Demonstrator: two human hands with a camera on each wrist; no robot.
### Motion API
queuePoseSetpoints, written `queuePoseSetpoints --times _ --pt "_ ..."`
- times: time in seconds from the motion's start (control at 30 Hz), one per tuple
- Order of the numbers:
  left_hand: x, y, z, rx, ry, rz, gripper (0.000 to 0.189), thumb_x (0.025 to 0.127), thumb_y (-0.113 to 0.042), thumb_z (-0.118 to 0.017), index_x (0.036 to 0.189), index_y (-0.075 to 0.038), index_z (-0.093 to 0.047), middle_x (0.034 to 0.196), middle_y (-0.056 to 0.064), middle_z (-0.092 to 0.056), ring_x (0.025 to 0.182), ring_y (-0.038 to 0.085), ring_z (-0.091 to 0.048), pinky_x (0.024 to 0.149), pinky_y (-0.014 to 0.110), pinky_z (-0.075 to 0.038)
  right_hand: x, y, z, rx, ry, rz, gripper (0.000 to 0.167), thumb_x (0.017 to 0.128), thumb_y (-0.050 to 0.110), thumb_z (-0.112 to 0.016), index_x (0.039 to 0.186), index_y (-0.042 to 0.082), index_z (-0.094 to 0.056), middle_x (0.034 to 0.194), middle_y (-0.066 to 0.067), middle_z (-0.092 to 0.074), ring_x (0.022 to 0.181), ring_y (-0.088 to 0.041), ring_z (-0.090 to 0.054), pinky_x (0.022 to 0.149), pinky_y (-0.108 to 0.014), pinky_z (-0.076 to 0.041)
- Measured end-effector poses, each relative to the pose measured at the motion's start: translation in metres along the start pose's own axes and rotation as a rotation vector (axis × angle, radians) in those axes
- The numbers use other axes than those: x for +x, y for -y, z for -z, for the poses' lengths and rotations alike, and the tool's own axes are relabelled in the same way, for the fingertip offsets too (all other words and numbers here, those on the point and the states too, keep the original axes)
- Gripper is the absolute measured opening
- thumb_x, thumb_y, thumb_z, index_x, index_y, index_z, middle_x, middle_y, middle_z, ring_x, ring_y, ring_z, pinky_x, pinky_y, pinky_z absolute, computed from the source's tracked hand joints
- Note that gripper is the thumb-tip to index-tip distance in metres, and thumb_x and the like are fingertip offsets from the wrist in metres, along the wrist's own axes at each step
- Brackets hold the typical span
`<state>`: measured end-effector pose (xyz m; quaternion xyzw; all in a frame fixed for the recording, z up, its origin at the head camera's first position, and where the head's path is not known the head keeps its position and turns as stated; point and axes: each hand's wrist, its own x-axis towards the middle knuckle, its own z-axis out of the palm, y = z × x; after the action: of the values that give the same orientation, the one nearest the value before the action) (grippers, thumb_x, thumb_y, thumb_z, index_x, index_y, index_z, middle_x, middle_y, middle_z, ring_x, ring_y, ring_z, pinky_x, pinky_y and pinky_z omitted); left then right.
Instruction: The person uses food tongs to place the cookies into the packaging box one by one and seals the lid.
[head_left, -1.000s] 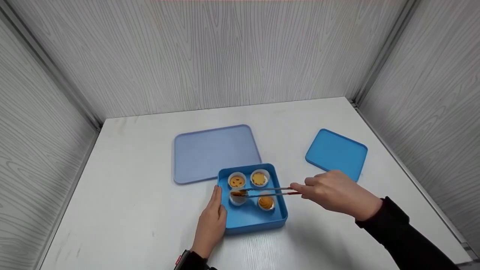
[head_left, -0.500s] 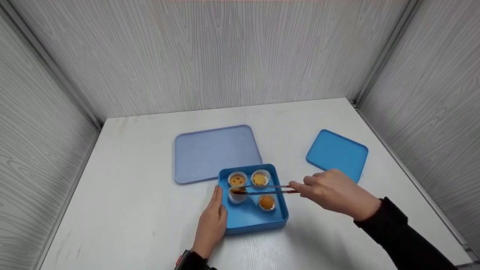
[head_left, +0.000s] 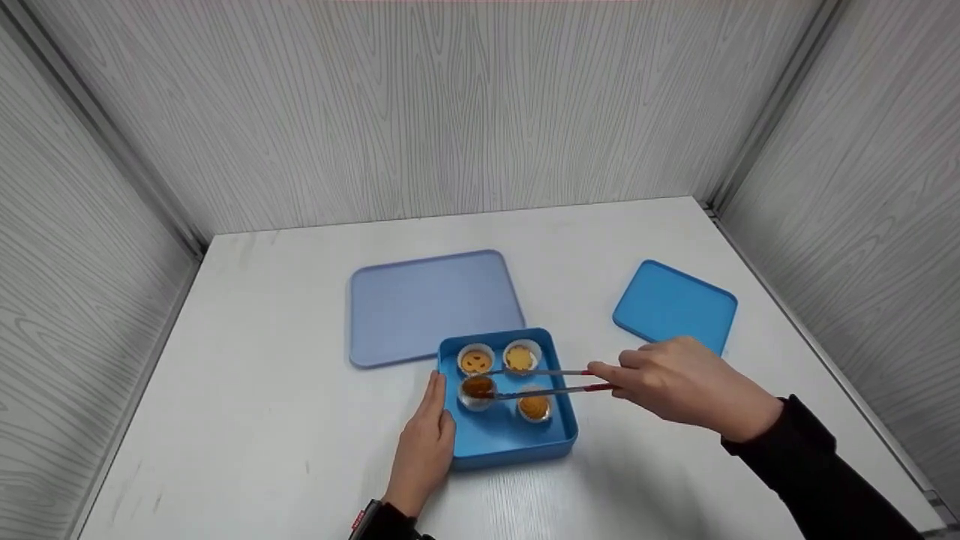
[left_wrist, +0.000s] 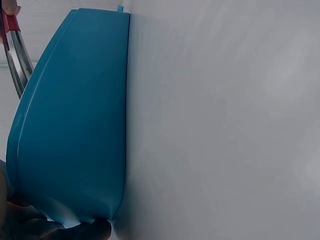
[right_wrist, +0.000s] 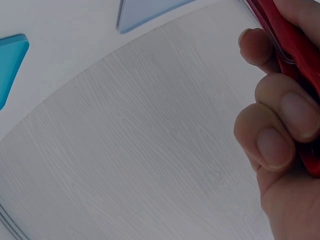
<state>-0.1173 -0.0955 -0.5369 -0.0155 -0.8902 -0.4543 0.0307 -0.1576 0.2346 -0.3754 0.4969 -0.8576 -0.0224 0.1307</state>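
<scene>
My left hand (head_left: pixel 422 446) rests its extended fingers against the left wall of a blue square box (head_left: pixel 491 441). In the left wrist view, the fingers touch the end of the box wall (left_wrist: pixel 75 115). My right hand (head_left: pixel 682 386) grips metal tongs (head_left: pixel 561 391) by their red handles (right_wrist: pixel 295 55), reaching over the box from the right. The tong arms stand spread, their tips at a dark brown pastry (head_left: pixel 477 387) in a white paper cup. Around it sit a tart with dark spots (head_left: pixel 475 362), a pale yellow one (head_left: pixel 519 358) and a swirled orange pastry (head_left: pixel 534 407), each in a cup.
A pale lilac-blue tray (head_left: pixel 435 304) lies flat behind the box, close to its back edge. At the right lies a blue lid-like tray (head_left: pixel 671 304), partly behind my right hand. Grey wood-grain panels (head_left: pixel 465 112) wall in the white table (head_left: pixel 262 375).
The tong arms have spread apart, and the brown pastry now sits in its cup between their tips. My right hand has shifted slightly right. My left hand stays put.
</scene>
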Motion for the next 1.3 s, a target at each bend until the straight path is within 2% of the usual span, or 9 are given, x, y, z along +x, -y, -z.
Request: queuePoseSetpoints --times 0.17,0.4,0.57,0.87,1.17,1.3 --pt "0.001 -0.0008 0.0008 -0.009 0.004 0.017 0.056 0.107 -0.012 -0.043 0.159 0.0 -0.03 0.166 0.015 -0.027 0.15 0.03 -0.033 0.118 0.051 -0.034 -0.0016 -0.0002 0.0012 0.018 -0.007 0.01 0.041 0.078 0.022 -0.089 0.116 0.02 -0.073 0.063 0.007 -0.056 0.049 -0.003 -0.042 0.044 -0.012 -0.035" --pt "0.0002 0.0 -0.0002 0.006 0.0 -0.004 0.055 0.106 -0.01 -0.043 0.159 0.002 -0.03 0.166 0.017 -0.029 0.149 0.033 -0.034 0.117 0.053 -0.035 -0.0025 0.0008 0.0017 0.02 -0.017 0.033 0.039 0.079 0.021 -0.089 0.114 0.021 -0.073 0.063 0.008 -0.058 0.048 -0.003 -0.04 0.044 -0.011 -0.033" --pt "-0.0002 -0.0002 -0.0003 0.006 -0.008 -0.009 0.055 0.106 -0.009 -0.044 0.158 0.002 -0.031 0.165 0.017 -0.029 0.149 0.033 -0.035 0.116 0.053 -0.036 -0.0023 0.0013 0.0025 -0.01 -0.05 0.062 0.041 0.078 0.019 -0.089 0.116 0.017 -0.075 0.061 0.007 -0.055 0.048 -0.003 -0.032 0.043 -0.011 -0.027" --pt "-0.001 -0.0008 0.0002 0.007 -0.014 -0.01 0.055 0.106 -0.009 -0.045 0.158 0.002 -0.032 0.165 0.017 -0.03 0.149 0.032 -0.035 0.116 0.052 -0.036 0.0011 0.0045 0.0002 -0.065 -0.065 0.087 0.042 0.079 0.021 -0.089 0.118 0.016 -0.073 0.06 0.006 -0.052 0.048 -0.004 -0.029 0.043 -0.012 -0.023" --pt "-0.0002 0.0007 0.0 0.016 -0.002 -0.019 0.055 0.106 -0.008 -0.044 0.158 0.003 -0.031 0.165 0.018 -0.029 0.149 0.033 -0.034 0.117 0.053 -0.035 -0.0039 -0.0006 0.0046 -0.032 -0.037 0.032 0.045 0.078 0.025 -0.09 0.12 0.02 -0.075 0.064 0.007 -0.056 0.05 -0.004 -0.041 0.044 -0.013 -0.036" --pt "0.0006 -0.0001 0.0003 0.011 0.007 -0.009 0.055 0.106 -0.009 -0.044 0.158 0.003 -0.03 0.166 0.017 -0.028 0.15 0.033 -0.033 0.117 0.053 -0.034 -0.0071 -0.0028 0.0095 0.007 -0.042 0.021 0.044 0.079 0.023 -0.089 0.121 0.02 -0.075 0.066 0.008 -0.057 0.051 -0.003 -0.044 0.045 -0.014 -0.036"
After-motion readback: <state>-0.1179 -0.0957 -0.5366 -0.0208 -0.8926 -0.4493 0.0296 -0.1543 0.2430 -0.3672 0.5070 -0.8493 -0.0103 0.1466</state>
